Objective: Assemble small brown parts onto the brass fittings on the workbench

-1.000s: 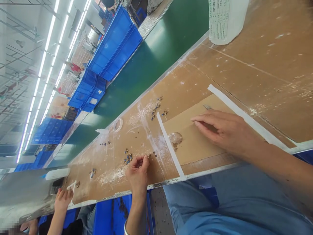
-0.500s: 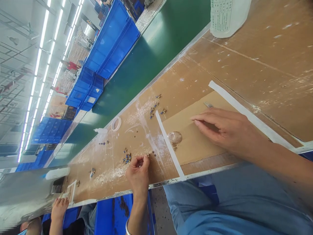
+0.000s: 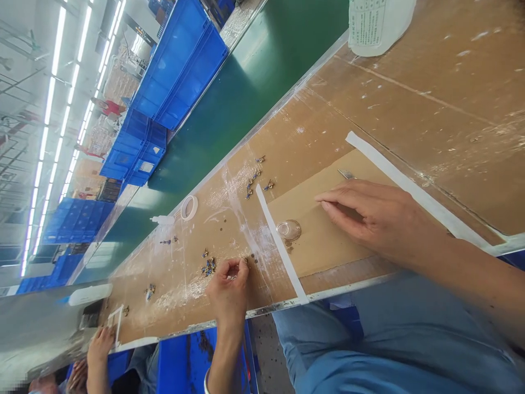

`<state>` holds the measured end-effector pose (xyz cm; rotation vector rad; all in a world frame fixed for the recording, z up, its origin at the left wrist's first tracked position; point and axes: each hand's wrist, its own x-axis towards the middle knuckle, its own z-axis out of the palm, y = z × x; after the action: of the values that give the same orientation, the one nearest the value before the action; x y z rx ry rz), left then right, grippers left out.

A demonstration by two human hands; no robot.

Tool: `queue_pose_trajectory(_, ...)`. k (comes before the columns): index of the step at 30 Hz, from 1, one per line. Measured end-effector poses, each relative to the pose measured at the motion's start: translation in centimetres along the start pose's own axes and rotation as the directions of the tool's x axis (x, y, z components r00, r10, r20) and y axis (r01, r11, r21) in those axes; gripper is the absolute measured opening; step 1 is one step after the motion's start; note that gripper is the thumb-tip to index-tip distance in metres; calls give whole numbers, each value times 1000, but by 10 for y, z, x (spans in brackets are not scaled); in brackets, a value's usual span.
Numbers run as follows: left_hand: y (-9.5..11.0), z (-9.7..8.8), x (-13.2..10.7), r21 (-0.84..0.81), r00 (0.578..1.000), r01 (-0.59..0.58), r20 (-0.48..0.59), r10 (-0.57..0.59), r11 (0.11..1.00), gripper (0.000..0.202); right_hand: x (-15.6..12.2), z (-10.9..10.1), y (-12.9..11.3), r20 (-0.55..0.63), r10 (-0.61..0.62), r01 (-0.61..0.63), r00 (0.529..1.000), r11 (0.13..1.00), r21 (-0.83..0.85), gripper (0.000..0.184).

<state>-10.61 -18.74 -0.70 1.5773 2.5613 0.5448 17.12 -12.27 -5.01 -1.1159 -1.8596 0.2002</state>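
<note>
My right hand [image 3: 377, 219] lies flat on a cardboard sheet [image 3: 324, 251] with its fingers stretched out to the left and nothing in them. A small clear round dish [image 3: 289, 229] sits on the sheet just left of my fingertips. A little metal piece [image 3: 346, 174] lies just above my fingers. White tape strips [image 3: 283, 251] [image 3: 410, 189] edge the sheet. My left hand is out of view. Left of the tape, a co-worker's hand [image 3: 227, 290] is pinched over the table near a cluster of small blue and gold parts [image 3: 208, 266].
More small parts [image 3: 254, 178] lie scattered above the tape. A tape ring [image 3: 188, 207] and white bottles [image 3: 162, 220] [image 3: 88, 294] sit further left. Behind the table run a green conveyor [image 3: 246, 98] and stacked blue crates [image 3: 180, 71]. A white bag [image 3: 377, 24] stands top right. Another person's hand [image 3: 98, 345] is at the far left edge.
My right hand has stayed put. The far-left person's hand has drawn back toward the table edge. The whole view has drifted slightly.
</note>
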Motion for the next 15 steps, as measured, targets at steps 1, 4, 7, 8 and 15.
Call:
queue_pose_trajectory(1, 1, -1, 2, 13, 1000, -13, 16, 13, 1000, 21, 0, 0, 0, -3, -9, 9, 1000, 1000, 3, 17)
queue_pose_trajectory(4, 6, -4, 6, 41, 997, -47, 69, 45, 998, 20, 1, 0, 0, -1, -19, 19, 1000, 1000, 12, 17)
queue_pose_trajectory(7, 8, -6, 9, 71, 993, -66, 103, 59, 995, 18, 1, -1, 0, 27, 24, -25, 999, 1000, 19, 17)
queue_pose_trajectory(8, 8, -7, 9, 73, 992, -70, 106, 62, 995, 17, 1, -2, 0, 37, 33, -34, 999, 999, 24, 17)
queue_pose_trajectory(15, -2, -19, -12, -135, 994, -91, 49, 98, 987, 21, 2, -1, -1, -70, 7, -5, 998, 999, 33, 18)
